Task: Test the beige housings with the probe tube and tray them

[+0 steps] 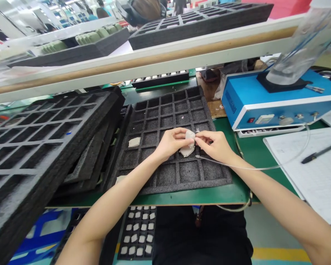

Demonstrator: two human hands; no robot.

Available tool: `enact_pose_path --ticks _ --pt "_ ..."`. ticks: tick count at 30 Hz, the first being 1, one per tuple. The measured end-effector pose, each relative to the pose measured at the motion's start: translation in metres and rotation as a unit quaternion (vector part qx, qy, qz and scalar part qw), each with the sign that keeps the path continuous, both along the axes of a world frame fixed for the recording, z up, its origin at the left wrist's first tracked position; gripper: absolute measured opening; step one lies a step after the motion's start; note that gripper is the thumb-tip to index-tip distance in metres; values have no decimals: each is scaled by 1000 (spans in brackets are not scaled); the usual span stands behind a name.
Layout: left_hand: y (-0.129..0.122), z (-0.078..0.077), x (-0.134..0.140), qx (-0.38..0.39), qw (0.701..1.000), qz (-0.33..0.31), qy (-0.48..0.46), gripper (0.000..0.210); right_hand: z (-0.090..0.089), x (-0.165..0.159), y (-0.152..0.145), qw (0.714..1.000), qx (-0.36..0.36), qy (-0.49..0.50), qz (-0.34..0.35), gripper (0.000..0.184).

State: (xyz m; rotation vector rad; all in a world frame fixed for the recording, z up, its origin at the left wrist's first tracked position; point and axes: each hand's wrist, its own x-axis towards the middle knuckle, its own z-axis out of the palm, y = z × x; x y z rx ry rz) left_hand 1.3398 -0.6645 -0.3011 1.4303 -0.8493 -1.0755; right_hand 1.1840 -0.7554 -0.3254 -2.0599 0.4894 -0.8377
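1 wht plastic pc (190, 135) over blk foam tray (165, 177): L hand (173, 142) pinching it, R hand (217, 145) alongside, pinch unclear; light grip prob. best.

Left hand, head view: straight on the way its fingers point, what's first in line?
Likely the right hand: its fingertips are just beyond the pale part held by the left hand. Depth is unclear here, so I can't tell whether they already touch.
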Motion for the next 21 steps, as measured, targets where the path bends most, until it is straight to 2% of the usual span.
enact_pose_path --ticks 7,10,21 --pt "3 -6 1 8 994 35 106 49 -1 3 -3 991 129 -12 37 22" --pt "4 -8 2 -3 991 54 120 47 1 3 -4 985 168 -25 42 23" --pt "3 -21 1 -79 993 57 71 41 6 3 -7 980 189 -34 53 18"
